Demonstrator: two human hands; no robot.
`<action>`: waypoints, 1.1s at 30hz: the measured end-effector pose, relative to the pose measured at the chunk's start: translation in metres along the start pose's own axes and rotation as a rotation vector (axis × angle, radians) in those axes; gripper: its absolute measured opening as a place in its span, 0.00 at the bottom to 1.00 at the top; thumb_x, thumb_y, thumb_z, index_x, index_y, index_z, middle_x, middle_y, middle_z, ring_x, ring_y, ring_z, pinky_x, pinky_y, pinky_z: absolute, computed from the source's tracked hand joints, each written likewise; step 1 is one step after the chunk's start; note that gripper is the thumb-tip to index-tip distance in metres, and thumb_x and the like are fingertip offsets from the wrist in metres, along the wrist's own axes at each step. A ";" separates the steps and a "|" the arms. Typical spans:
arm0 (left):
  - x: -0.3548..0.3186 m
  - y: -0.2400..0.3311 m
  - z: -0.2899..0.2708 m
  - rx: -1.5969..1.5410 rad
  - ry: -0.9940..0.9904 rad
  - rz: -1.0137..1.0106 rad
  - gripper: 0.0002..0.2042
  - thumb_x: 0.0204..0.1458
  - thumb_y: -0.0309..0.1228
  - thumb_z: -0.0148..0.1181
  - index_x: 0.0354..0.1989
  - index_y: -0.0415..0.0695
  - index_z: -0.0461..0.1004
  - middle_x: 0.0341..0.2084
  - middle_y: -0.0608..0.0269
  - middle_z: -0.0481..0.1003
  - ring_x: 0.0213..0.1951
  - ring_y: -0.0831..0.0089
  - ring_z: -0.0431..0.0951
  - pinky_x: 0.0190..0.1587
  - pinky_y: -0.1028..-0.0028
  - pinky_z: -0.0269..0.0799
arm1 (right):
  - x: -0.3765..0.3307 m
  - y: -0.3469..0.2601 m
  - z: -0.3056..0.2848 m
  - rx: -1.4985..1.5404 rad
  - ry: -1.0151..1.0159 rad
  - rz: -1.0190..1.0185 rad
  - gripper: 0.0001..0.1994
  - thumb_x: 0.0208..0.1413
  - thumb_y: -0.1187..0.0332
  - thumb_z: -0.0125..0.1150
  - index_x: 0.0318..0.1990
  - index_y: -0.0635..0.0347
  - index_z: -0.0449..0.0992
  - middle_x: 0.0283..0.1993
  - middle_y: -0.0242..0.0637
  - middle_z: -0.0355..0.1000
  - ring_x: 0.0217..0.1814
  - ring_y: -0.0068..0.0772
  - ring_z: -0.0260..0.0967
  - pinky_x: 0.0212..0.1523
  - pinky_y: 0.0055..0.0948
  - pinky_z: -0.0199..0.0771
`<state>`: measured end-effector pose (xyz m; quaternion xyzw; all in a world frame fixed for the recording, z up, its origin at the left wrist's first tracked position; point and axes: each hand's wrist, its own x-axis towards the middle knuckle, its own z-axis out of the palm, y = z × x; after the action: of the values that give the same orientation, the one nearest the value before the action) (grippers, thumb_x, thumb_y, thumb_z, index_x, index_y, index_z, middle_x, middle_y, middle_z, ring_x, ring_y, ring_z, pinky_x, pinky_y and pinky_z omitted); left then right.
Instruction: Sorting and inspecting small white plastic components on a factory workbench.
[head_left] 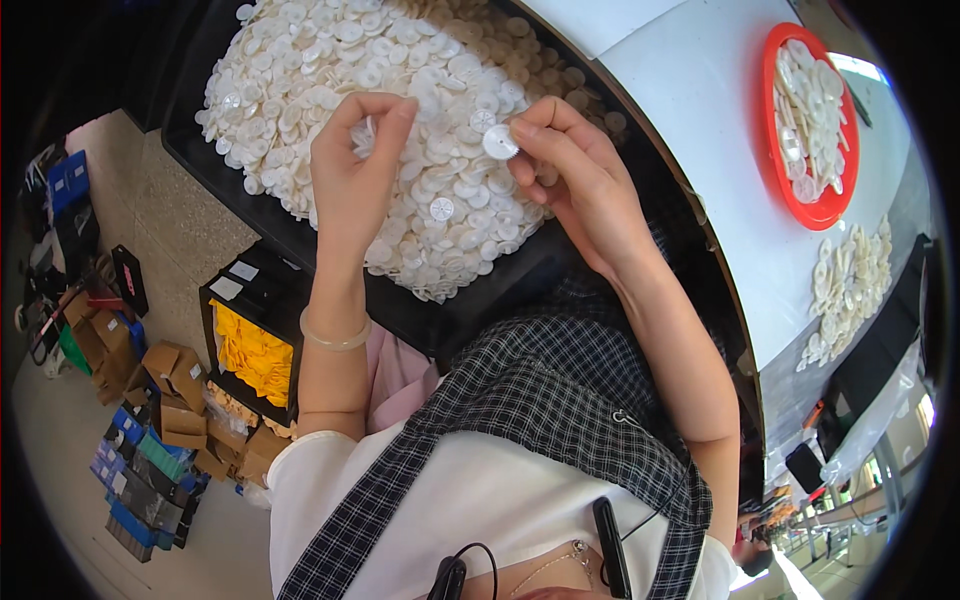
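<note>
A large heap of small white plastic gear wheels [450, 240] fills a black bin [215, 190] before me. Over its right part my right hand [580, 170] pinches one white gear wheel [499, 142] between thumb and forefinger, its toothed edge turned upward to the left. My left hand [362, 160] hovers over the heap's middle with thumb and forefinger closed together. Whatever lies between those fingertips is too small or hidden to make out. A gap separates the two hands.
On the white table [700, 110] at right stand a red oval tray [774, 150] of white plastic pieces and a loose pile of similar pieces [850, 285]. Lower left are a black crate of yellow parts [250, 350], cardboard boxes [175, 372] and stacked blue and grey boxes [140, 490].
</note>
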<state>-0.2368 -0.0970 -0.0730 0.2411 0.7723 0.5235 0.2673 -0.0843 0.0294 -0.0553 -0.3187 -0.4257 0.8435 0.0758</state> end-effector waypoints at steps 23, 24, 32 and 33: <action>-0.036 0.021 0.031 -0.789 -0.432 -0.441 0.06 0.61 0.29 0.50 0.41 0.41 0.70 0.20 0.73 0.65 0.19 0.88 0.60 0.17 0.87 0.50 | -0.006 0.007 0.002 -0.348 -0.017 -0.370 0.10 0.50 0.71 0.68 0.40 0.61 0.77 0.25 0.20 0.62 0.30 0.11 0.59 0.35 0.13 0.60; -0.036 0.021 0.031 -0.770 -0.456 -0.427 0.06 0.61 0.29 0.50 0.41 0.41 0.70 0.20 0.73 0.65 0.19 0.89 0.59 0.17 0.87 0.50 | -0.007 0.007 0.001 -0.348 -0.016 -0.371 0.10 0.50 0.71 0.68 0.40 0.61 0.77 0.25 0.20 0.62 0.30 0.11 0.59 0.35 0.13 0.60; -0.033 0.018 0.029 -0.401 -0.405 -0.073 0.09 0.61 0.29 0.50 0.43 0.38 0.71 0.29 0.69 0.71 0.30 0.88 0.68 0.31 0.86 0.64 | -0.009 0.001 -0.001 -0.416 -0.020 -0.396 0.08 0.51 0.72 0.67 0.38 0.60 0.78 0.26 0.21 0.63 0.31 0.11 0.58 0.37 0.14 0.60; -0.033 0.018 0.028 -0.413 -0.418 -0.080 0.08 0.60 0.29 0.51 0.43 0.37 0.71 0.31 0.69 0.72 0.33 0.87 0.69 0.35 0.84 0.65 | -0.009 0.001 -0.001 -0.415 -0.021 -0.396 0.08 0.51 0.72 0.67 0.38 0.60 0.78 0.26 0.21 0.63 0.31 0.11 0.58 0.37 0.14 0.60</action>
<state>-0.1920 -0.0932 -0.0592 0.2536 0.5865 0.5978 0.4841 -0.0766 0.0264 -0.0524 -0.2294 -0.6441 0.7102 0.1678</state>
